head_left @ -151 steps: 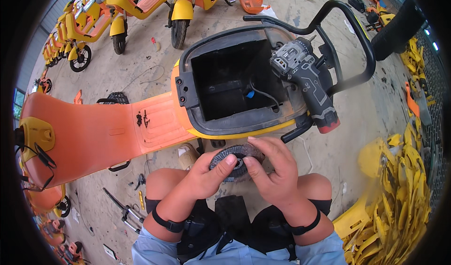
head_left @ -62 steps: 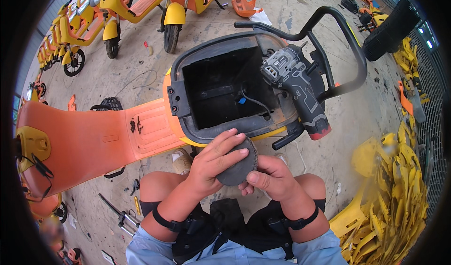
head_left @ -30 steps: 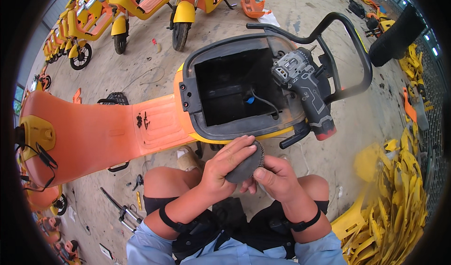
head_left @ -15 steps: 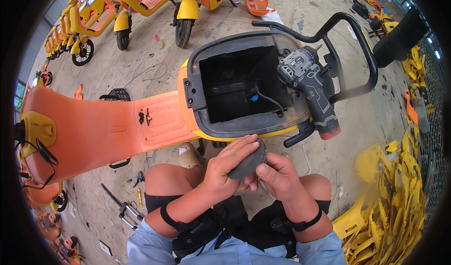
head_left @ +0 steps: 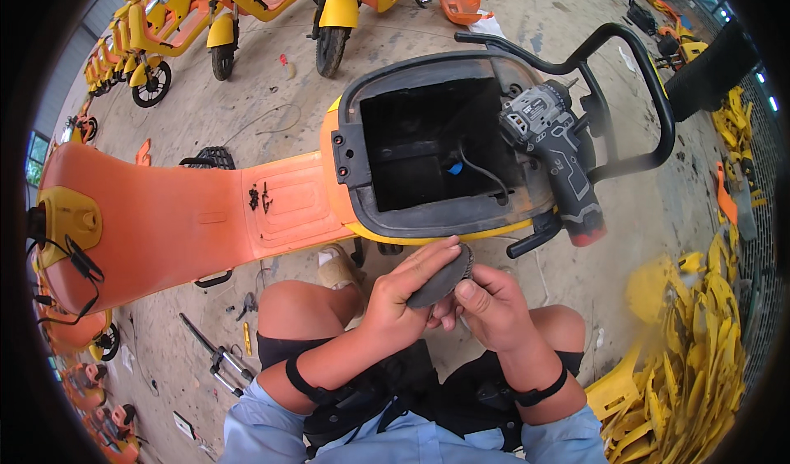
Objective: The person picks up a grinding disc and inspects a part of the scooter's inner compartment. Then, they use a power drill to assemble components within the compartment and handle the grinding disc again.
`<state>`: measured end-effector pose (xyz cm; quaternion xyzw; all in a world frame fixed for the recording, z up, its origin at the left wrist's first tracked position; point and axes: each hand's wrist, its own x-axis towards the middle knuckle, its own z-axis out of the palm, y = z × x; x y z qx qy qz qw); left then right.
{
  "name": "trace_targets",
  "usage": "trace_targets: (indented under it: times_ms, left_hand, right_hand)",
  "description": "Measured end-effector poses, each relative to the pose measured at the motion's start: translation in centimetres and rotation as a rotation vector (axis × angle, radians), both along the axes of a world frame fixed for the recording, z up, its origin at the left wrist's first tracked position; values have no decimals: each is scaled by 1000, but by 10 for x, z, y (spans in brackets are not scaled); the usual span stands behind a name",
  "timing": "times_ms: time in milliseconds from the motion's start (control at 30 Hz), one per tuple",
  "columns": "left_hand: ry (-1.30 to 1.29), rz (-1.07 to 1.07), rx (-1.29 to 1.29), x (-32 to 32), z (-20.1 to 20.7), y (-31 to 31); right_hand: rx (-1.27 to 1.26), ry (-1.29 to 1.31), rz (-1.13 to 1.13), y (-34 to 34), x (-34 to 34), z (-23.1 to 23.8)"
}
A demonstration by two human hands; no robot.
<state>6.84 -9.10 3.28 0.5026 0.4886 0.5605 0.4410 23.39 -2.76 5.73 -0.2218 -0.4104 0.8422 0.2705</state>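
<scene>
Over my lap, my left hand [head_left: 399, 303] is closed on a dark grey round disc with a ridged edge [head_left: 439, 286], its fingers lying across the disc's face. My right hand [head_left: 496, 306] grips the disc's right edge, the thumb bent toward it. What lies under the disc between the two hands is hidden. Just beyond my hands stands an orange and yellow electric scooter [head_left: 148, 209], its seat off and its black storage box [head_left: 444, 220] uncovered. A grey and black cordless drill [head_left: 568, 176] rests on the box's right end, beside the black tubular rear rack [head_left: 658, 127].
Small dark screws [head_left: 257, 195] lie on the scooter's footboard. A pile of yellow panels [head_left: 691, 357] rises at the right. More yellow scooters [head_left: 337, 11] are parked at the back left. A black and silver bar-like part [head_left: 216, 353] is on the floor at left.
The disc has tipped a little, so its face looks narrower. Both hands keep hold of it. The scooter and drill appear slightly farther right as the view has shifted.
</scene>
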Motion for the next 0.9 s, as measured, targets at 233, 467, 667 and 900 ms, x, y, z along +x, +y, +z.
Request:
trace_targets:
  times_ms: [233, 467, 667, 900]
  left_hand:
    - [17, 16, -48, 2, 1, -3]
    - [-86, 5, -168, 3, 2, -3]
    - [198, -16, 28, -10, -2, 7]
    - [291, -2, 168, -12, 11, 10]
  right_hand:
    - [-61, 33, -35, -4, -2, -6]
    - [-184, 4, -19, 1, -2, -3]
    - [-126, -102, 58, 11, 2, 8]
    - [98, -58, 99, 21, 25, -7]
